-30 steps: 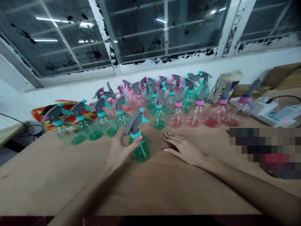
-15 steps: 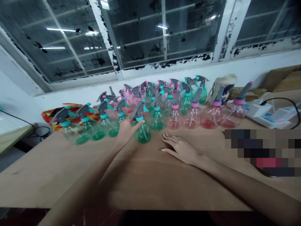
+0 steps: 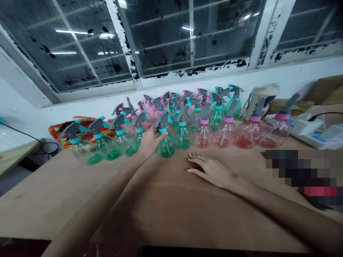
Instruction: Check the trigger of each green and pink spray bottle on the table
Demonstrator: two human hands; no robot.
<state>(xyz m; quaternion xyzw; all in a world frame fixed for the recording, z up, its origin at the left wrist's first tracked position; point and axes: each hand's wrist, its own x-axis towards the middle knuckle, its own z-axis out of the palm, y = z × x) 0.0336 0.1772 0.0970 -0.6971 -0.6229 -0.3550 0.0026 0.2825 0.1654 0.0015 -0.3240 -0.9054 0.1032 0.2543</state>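
Observation:
My left hand [image 3: 149,142] is closed on the neck of a green spray bottle [image 3: 166,148], its thumb lying across the turquoise collar. Green liquid shows in the bottom of that bottle, which is upright in the front row. To its left stand more green bottles, one of them a spray bottle [image 3: 110,149] with a grey trigger head. On its right is another green spray bottle [image 3: 183,137], then several pink ones, including a pink spray bottle [image 3: 203,137]. My right hand [image 3: 211,170] rests on the table with its fingers stretched out, holding nothing.
Behind the front row, more spray bottles crowd toward the wall under the window. A colourful bag [image 3: 77,123] lies at the left. On the right are a white canister [image 3: 264,96], a power strip [image 3: 317,137] and a pixelated patch over the wooden table [image 3: 166,214].
The green bottle in my left hand has moved back, closer in line with the front row. My right hand stays flat on the table. The view has shifted slightly.

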